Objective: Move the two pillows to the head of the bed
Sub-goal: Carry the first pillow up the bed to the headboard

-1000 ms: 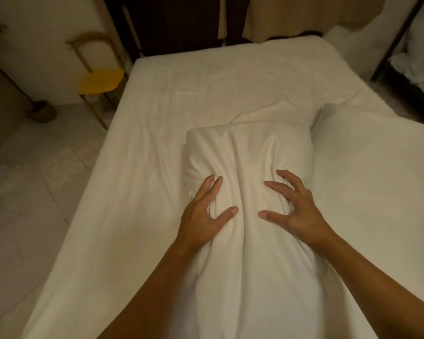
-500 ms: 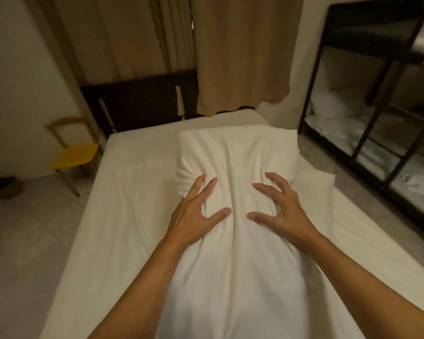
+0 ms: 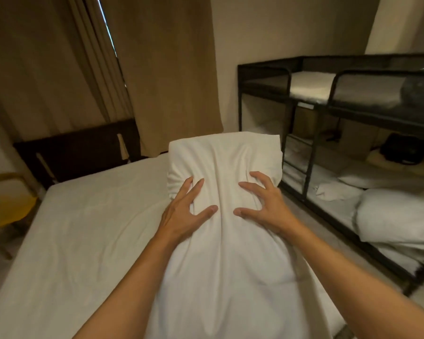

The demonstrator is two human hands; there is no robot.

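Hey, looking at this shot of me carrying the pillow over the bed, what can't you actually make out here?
Head view, the only one:
- Second pillow: not visible; the held pillow, gripped by the left hand and right hand, blocks the bed's right side.
- Pillow's near end: cut off by the bottom edge.
- Dark object on the bunk bed's lower shelf: too dim to identify.
- Yellow chair: cut off by the left edge.

Single head-worn wide-angle view, looking forward and slightly down from above the foot end of the bed (image 3: 78, 241), along its length toward the dark headboard (image 3: 78, 152) and curtains (image 3: 167, 69). Very near both forearms and a raised pillow (image 3: 225, 167), filling the centre. Bunk bed (image 3: 311, 143) at right, yellow chair (image 3: 8, 209) at left edge.
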